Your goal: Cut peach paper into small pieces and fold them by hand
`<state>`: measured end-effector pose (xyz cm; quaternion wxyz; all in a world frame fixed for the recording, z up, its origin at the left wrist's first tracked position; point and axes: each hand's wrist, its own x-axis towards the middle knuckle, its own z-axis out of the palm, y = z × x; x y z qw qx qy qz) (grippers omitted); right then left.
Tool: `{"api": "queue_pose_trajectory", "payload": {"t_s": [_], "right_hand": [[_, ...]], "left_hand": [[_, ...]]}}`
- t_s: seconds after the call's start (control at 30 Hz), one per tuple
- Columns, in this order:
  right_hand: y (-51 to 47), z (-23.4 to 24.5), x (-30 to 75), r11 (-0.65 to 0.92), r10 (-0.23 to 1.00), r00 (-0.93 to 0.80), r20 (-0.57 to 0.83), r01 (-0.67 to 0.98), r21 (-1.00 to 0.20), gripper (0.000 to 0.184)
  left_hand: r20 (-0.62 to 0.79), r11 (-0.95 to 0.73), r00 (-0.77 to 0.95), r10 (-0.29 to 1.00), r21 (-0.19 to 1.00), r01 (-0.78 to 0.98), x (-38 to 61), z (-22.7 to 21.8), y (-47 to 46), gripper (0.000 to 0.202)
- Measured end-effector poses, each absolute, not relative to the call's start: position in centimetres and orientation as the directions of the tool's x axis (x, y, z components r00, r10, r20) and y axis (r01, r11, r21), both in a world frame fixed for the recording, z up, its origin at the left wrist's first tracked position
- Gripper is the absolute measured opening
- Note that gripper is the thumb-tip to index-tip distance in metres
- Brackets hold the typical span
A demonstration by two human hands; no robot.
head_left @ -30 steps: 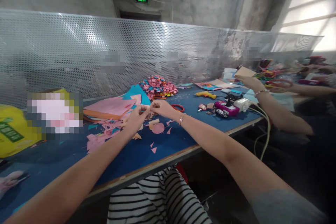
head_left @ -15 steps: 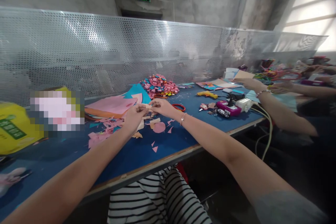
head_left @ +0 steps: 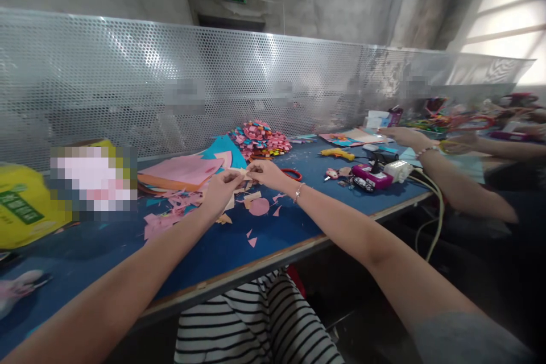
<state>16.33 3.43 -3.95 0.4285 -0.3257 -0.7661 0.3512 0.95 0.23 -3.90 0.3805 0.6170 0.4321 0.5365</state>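
A small cream-coloured piece, perhaps paper or foam (head_left: 242,172), is held between my two hands above the blue table. My left hand (head_left: 222,187) pinches its left side with the fingertips. From the right, my right hand (head_left: 268,175) pinches the same piece, its fingers bent and close to the left ones. Below them lie pink and cream scraps, among them a round pink disc (head_left: 258,206). Just behind my right wrist is a red loop (head_left: 292,174), its kind partly hidden. Pink sheets (head_left: 183,170) are stacked left of my hands.
A heap of colourful small pieces (head_left: 260,139) sits against the perforated metal screen (head_left: 213,79). To the right are a yellow glue gun (head_left: 336,153), a white power strip (head_left: 397,170) with cables, and a co-worker's hand (head_left: 409,137). A yellow bag (head_left: 25,205) stands at left.
My hands stay pinched on the cream piece, with only slight finger movement. By the co-worker's hand, a raised beige sheet has gone from sight, and a purple box now shows there.
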Motion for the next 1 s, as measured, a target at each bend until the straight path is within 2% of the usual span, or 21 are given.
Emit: {"api": "queue_pose_trajectory", "payload": {"t_s": [0.13, 0.23, 0.57, 0.73, 0.83, 1.0], "right_hand": [[3.1, -3.8, 16.3, 0.539, 0.788, -0.427, 0.444, 0.132, -0.832, 0.011], [2.9, -3.6, 16.3, 0.57, 0.776, -0.418, 0.472, 0.143, -0.809, 0.016], [2.9, -3.4, 16.1, 0.521, 0.809, -0.385, 0.445, 0.12, -0.845, 0.009], [3.3, -3.7, 16.2, 0.521, 0.814, -0.378, 0.442, 0.135, -0.843, 0.007], [3.2, -3.5, 16.4, 0.579, 0.788, -0.368, 0.494, 0.172, -0.797, 0.003], [2.6, -2.9, 16.7, 0.733, 0.677, -0.351, 0.647, 0.24, -0.636, 0.007]], "left_hand": [[0.345, -0.35, 0.055, 0.937, 0.923, 0.159, 0.9, -3.7, 0.2, 0.031], [0.372, -0.378, 0.066, 0.926, 0.913, 0.156, 0.8, -3.9, 0.4, 0.03], [0.336, -0.34, 0.066, 0.94, 0.937, 0.074, 0.9, -4.2, 0.5, 0.028], [0.308, -0.308, -0.013, 0.951, 0.951, 0.031, 1.1, -4.0, 0.2, 0.028], [0.208, -0.207, 0.018, 0.978, 0.977, -0.044, 1.4, -3.7, -0.1, 0.027], [0.083, -0.068, 0.059, 0.995, 0.974, -0.218, 1.6, -3.2, -0.4, 0.016]]}}
